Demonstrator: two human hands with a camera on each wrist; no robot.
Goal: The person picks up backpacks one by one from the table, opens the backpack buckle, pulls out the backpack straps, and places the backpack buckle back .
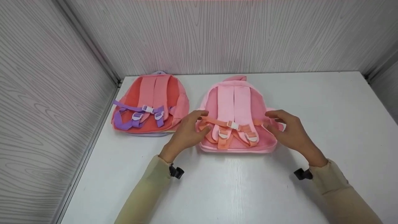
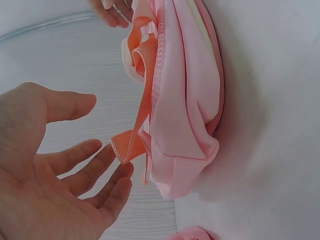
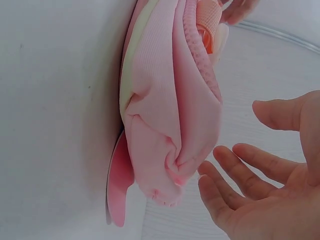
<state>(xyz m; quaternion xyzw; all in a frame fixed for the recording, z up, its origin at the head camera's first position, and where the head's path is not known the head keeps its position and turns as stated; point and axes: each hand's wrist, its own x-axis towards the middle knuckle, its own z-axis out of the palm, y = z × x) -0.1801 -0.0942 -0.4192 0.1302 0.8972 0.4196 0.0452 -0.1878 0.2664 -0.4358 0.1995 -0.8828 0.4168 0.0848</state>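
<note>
A small pink backpack (image 1: 226, 99) lies on its front, its padded shoulder straps and mesh back facing up. Across its lower part runs an orange strap (image 1: 217, 122) joined by a white buckle (image 1: 233, 125). My left hand (image 1: 189, 132) is at the bag's left side with fingers loosely bent and spread; in the left wrist view its fingertips are right at an orange strap loop (image 2: 122, 147). My right hand (image 1: 289, 130) is at the opposite side, thumb apart from the fingers, its fingertips close to the bag's pink side fabric (image 3: 155, 100). Neither hand grips anything.
A coral-red backpack (image 1: 132, 93) with purple straps (image 1: 124, 125) lies to the left of the pink one, also with its back up. Both bags are on a white table (image 1: 230, 186). Wood-grain panels stand behind (image 1: 217, 37) and along the left side.
</note>
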